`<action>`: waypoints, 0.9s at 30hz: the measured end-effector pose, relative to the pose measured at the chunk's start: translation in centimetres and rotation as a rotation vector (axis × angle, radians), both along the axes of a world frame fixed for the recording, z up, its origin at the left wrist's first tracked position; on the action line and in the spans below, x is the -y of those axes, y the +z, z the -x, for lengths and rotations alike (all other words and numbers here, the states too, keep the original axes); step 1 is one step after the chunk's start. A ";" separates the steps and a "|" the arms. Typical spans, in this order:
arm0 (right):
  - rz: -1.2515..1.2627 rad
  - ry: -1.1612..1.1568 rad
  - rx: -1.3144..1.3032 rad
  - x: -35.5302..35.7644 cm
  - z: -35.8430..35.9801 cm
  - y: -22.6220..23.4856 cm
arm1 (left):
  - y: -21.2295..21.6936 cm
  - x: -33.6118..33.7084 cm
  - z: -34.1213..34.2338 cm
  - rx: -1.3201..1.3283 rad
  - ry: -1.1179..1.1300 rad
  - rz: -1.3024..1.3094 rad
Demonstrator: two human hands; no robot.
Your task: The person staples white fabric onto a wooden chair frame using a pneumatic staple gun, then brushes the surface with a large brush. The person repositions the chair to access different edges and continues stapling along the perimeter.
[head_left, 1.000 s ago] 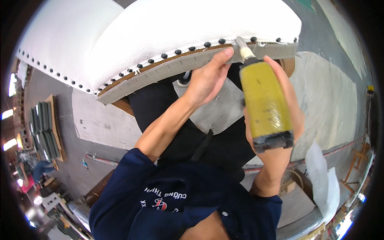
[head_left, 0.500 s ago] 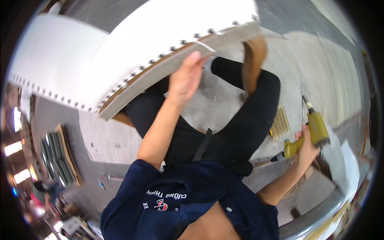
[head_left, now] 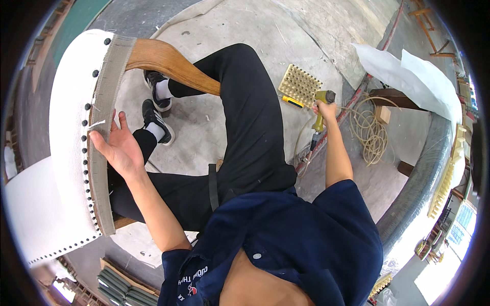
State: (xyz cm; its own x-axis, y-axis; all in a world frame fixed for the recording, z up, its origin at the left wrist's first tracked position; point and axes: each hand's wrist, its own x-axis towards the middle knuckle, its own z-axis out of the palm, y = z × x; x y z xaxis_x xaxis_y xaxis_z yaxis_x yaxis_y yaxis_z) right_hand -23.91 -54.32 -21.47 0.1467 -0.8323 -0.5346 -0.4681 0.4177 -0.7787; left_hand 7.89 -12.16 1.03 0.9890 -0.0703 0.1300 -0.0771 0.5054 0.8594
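On my left stands a white upholstered seat piece (head_left: 71, 107), edged with a row of dark round nail heads and a grey-beige fabric strip (head_left: 112, 64). A curved brown wooden leg (head_left: 168, 61) runs from it to my thigh. My left hand (head_left: 122, 150) is at the strip, palm up and fingers spread, gripping nothing; a loose white thread lies by its fingertips. Out to the right, my right hand (head_left: 326, 110) grips a yellow-green air nail gun (head_left: 319, 122) by its handle. Its nose cannot be seen from here.
Near the gun lie a pale block with rows of dark-headed nails (head_left: 301, 84) and a yellow utility knife (head_left: 292, 101). A coiled air hose (head_left: 370, 135) and a wooden block (head_left: 382, 115) lie right. A plastic-wrapped padded piece (head_left: 413, 171) stands beyond. Dark cushions (head_left: 125, 288) are stacked lower left.
The view has swung right. My left hand has loosened from the strip, its fingers now spread. My right hand has carried the nail gun out beside the nail block.
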 end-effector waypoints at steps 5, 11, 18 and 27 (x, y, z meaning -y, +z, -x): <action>-0.016 0.121 0.035 -0.7 -2.7 -1.7 | -0.1 -0.2 -0.3 0.030 0.009 -0.026; 0.024 0.246 -0.085 -0.3 -4.4 -2.7 | -0.6 0.0 -0.3 0.009 0.046 -0.046; 0.036 0.168 0.019 -0.4 -5.1 -3.9 | -0.7 0.2 0.0 0.000 0.039 -0.030; 0.223 0.272 0.161 -6.8 -10.2 7.9 | -1.4 3.3 1.8 -0.171 0.045 0.080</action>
State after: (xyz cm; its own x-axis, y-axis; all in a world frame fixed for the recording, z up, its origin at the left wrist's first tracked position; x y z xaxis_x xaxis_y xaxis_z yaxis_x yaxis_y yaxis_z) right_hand -13.76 -47.52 -13.52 0.4454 -0.8447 -0.2967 -0.4031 0.1067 -0.9089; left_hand 6.04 -15.48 -0.33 0.9991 -0.0217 -0.0366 0.0424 0.5721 0.8191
